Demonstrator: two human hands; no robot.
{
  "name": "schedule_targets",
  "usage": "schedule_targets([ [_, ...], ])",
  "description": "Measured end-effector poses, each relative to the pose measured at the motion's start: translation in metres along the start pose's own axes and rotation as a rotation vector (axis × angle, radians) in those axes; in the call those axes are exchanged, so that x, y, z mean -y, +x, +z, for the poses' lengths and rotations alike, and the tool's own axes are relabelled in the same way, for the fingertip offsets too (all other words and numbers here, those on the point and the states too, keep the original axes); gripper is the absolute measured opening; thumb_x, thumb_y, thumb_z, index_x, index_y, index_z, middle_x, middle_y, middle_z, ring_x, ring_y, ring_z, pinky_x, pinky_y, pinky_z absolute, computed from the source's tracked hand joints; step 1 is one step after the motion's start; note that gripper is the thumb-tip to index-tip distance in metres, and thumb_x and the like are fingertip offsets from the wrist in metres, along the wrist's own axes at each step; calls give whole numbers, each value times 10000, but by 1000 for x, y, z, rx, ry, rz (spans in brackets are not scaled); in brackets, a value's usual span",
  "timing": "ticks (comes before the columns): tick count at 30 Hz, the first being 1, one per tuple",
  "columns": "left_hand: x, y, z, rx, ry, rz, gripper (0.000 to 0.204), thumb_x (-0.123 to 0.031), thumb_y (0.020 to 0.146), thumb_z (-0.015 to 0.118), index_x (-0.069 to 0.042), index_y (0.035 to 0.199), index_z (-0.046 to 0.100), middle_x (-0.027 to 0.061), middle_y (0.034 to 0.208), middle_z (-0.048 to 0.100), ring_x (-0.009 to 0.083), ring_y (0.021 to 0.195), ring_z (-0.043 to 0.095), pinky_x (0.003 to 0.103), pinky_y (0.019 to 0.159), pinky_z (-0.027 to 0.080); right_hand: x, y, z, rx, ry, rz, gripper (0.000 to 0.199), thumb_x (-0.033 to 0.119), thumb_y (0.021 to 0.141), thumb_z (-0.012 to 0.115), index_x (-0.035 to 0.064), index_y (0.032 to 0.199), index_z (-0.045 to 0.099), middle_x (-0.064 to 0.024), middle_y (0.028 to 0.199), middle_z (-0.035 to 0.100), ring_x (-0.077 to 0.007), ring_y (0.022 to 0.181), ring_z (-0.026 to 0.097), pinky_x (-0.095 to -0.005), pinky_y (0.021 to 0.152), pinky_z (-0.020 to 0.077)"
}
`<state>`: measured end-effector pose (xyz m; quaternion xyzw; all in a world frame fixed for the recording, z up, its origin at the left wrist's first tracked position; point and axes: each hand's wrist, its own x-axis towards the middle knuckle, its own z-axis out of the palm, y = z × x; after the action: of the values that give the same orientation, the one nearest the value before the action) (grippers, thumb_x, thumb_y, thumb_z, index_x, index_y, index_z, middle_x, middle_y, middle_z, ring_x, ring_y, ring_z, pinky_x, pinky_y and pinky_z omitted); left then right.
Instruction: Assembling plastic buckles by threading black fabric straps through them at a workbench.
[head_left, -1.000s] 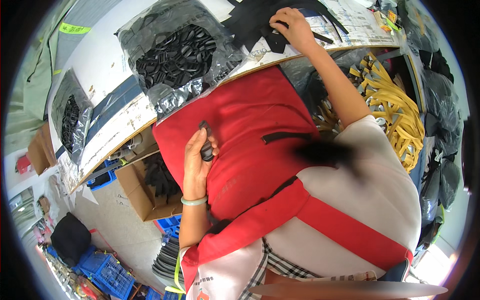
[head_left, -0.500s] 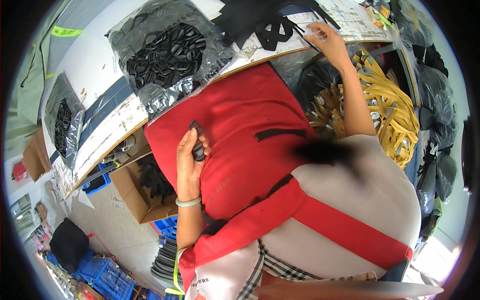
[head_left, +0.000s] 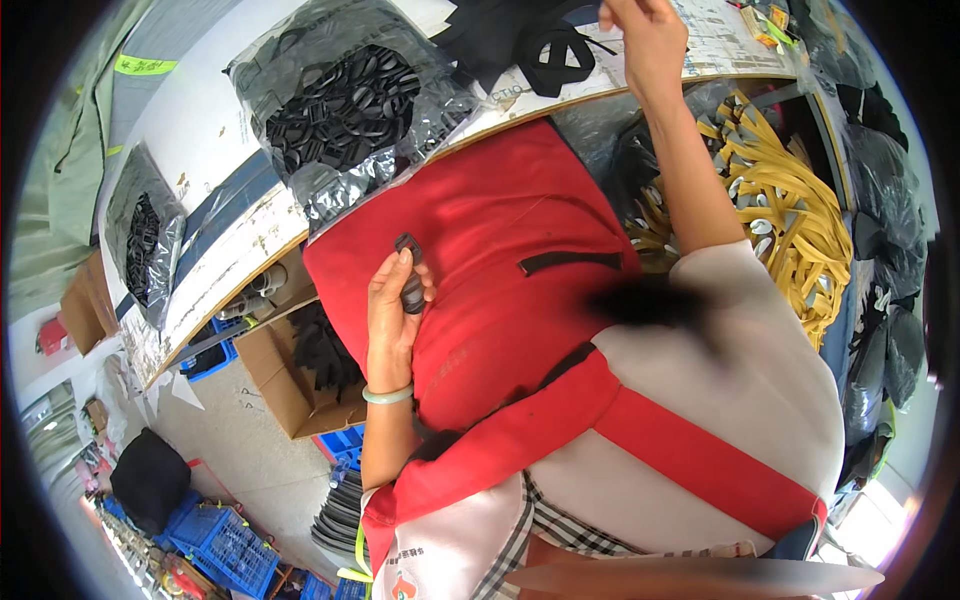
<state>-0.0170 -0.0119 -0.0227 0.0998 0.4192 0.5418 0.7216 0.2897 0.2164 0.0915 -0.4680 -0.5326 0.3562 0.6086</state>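
Against the red apron (head_left: pixel 520 260), below the white worktable (head_left: pixel 230 250), the left hand (head_left: pixel 392 312) pinches a small black plastic buckle (head_left: pixel 410 282) between thumb and fingers. It looks light, rigid and smooth, best held by its edges. The right hand (head_left: pixel 645 40), fingers half curled, reaches black webbing straps (head_left: pixel 520 45) on the worktable; whether it grips any is unclear.

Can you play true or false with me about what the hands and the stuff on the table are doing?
1. The left hand holds a small black buckle. True.
2. The right hand rests in the lap. False: it reaches up over the table edge, by the black straps.
3. The clear bag holds black rings. True.
4. The straps beside the right arm are blue. False: they are yellow.
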Motion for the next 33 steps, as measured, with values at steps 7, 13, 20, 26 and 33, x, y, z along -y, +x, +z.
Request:
schedule_targets([
  [7, -7, -4, 6, -84, 152, 122, 169, -196, 928, 614, -29, 949, 624, 50, 688, 610, 123, 510, 519, 232, 460, 419, 66, -14, 54, 8, 467, -472, 134, 167, 899, 653, 39, 922, 626, 8, 731, 570, -75, 682, 545, -227, 638, 438],
  [13, -29, -18, 32, -210, 402, 328, 160, -126, 924, 604, 24, 949, 655, 64, 718, 624, 92, 530, 522, 211, 438, 380, 72, -105, 78, 831, 170, 453, 197, 217, 939, 590, 27, 989, 584, -29, 637, 573, -92, 509, 549, -216, 466, 435],
  [20, -23, -17, 39, -174, 449, 491, 158, -10, 882, 627, 8, 1028, 683, 16, 743, 619, 43, 551, 516, 172, 460, 381, 16, -163, 116, 1000, 237, 874, 250, 268, 952, 564, 23, 907, 573, -31, 602, 556, -90, 439, 523, -219, 406, 429],
  [26, -19, -11, 30, -236, 690, 729, 169, 17, 837, 665, 24, 1005, 683, 19, 715, 582, 69, 627, 499, 217, 531, 383, 12, -167, 121, 920, 411, 946, 235, 243, 931, 585, 20, 857, 587, -47, 653, 588, -104, 497, 568, -214, 444, 464],
  [33, -22, -13, 28, -251, 1060, 981, 145, 8, 811, 675, 10, 956, 676, 96, 707, 567, 175, 597, 538, 273, 541, 431, -4, -180, 130, 839, 399, 803, 280, 277, 942, 586, 0, 978, 582, -58, 700, 607, -109, 535, 579, -225, 504, 497],
])
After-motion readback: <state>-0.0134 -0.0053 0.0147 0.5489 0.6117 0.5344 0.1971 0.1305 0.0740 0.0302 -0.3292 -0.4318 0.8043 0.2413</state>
